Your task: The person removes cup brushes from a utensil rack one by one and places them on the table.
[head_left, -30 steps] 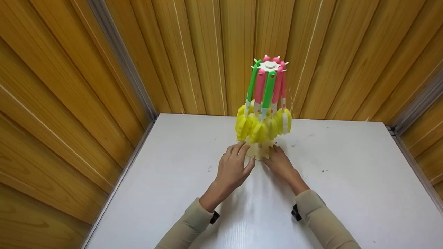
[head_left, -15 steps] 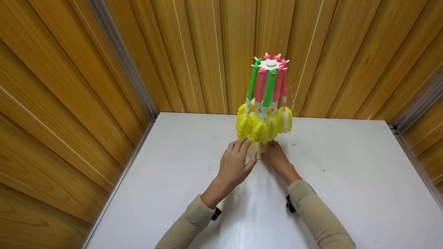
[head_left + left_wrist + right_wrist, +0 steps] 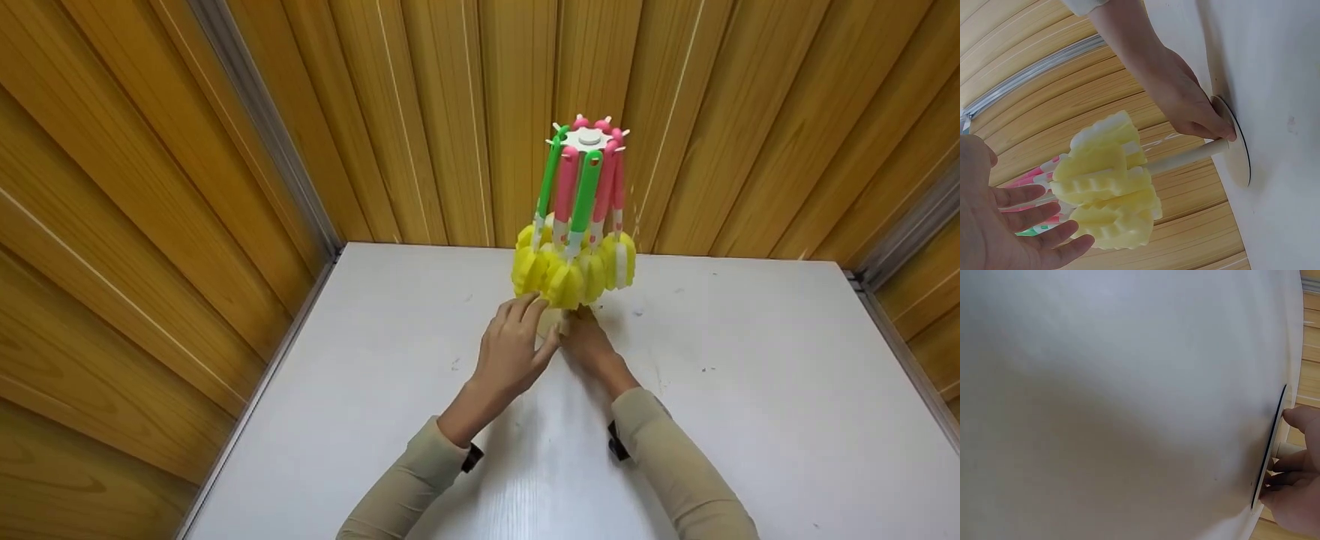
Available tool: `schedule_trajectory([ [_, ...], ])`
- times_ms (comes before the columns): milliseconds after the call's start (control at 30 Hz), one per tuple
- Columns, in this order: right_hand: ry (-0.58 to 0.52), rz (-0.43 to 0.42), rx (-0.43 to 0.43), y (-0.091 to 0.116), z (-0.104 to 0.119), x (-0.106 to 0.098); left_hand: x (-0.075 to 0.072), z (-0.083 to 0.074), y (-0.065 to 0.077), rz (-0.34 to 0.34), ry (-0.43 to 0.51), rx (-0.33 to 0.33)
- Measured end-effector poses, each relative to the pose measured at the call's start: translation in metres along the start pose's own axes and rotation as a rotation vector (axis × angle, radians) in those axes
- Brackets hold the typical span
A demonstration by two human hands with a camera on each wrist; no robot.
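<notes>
Several sponge cup brushes with yellow heads point(image 3: 565, 286) and pink or green handles point(image 3: 586, 191) hang from a pale round-based stand. The white hook top point(image 3: 589, 139) of the stand is uppermost, and its base point(image 3: 1237, 163) rests on the table. Low at the base, my right hand point(image 3: 590, 341) holds on, thumb and bent fingers on the disc either side of the post point(image 3: 1188, 157); the right wrist view shows these fingers point(image 3: 1292, 464). Beside the brush heads my left hand point(image 3: 510, 345) is spread with nothing in it; in the left wrist view its fingertips come close to the sponges.
The stand is toward the back of a white table point(image 3: 360, 337). Wood-patterned panels point(image 3: 450, 120) rise behind the table and at both sides, with metal corner strips point(image 3: 274, 127) between them.
My right hand has slid left and inward along the base, toward the post. My left hand has shifted slightly up and right. The brushes stay hung as they were.
</notes>
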State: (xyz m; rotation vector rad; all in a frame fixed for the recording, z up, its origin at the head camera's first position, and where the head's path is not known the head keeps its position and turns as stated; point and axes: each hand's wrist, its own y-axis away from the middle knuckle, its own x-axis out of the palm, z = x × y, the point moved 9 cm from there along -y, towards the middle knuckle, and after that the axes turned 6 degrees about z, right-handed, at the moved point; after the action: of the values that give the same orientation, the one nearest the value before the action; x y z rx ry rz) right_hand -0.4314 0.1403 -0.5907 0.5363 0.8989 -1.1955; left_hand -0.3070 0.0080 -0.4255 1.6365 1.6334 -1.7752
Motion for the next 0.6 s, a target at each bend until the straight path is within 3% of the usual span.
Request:
schedule_trajectory([
  [167, 0.063, -0.058, -0.075, 0.003, 0.008, -0.001, 0.000, 0.000, -0.002, 0.006, 0.009, 0.001],
  [367, 0.247, -0.097, -0.237, 0.005, 0.022, 0.000, 0.000, -0.001, -0.005, 0.013, 0.017, -0.007],
  [433, 0.188, -0.079, -0.209, 0.004, 0.019, 0.000, -0.001, 0.000, -0.007, 0.008, 0.026, -0.016],
  [600, -0.101, -0.039, -0.050, 0.002, 0.003, -0.002, -0.004, 0.002, -0.016, -0.011, 0.081, -0.049],
])
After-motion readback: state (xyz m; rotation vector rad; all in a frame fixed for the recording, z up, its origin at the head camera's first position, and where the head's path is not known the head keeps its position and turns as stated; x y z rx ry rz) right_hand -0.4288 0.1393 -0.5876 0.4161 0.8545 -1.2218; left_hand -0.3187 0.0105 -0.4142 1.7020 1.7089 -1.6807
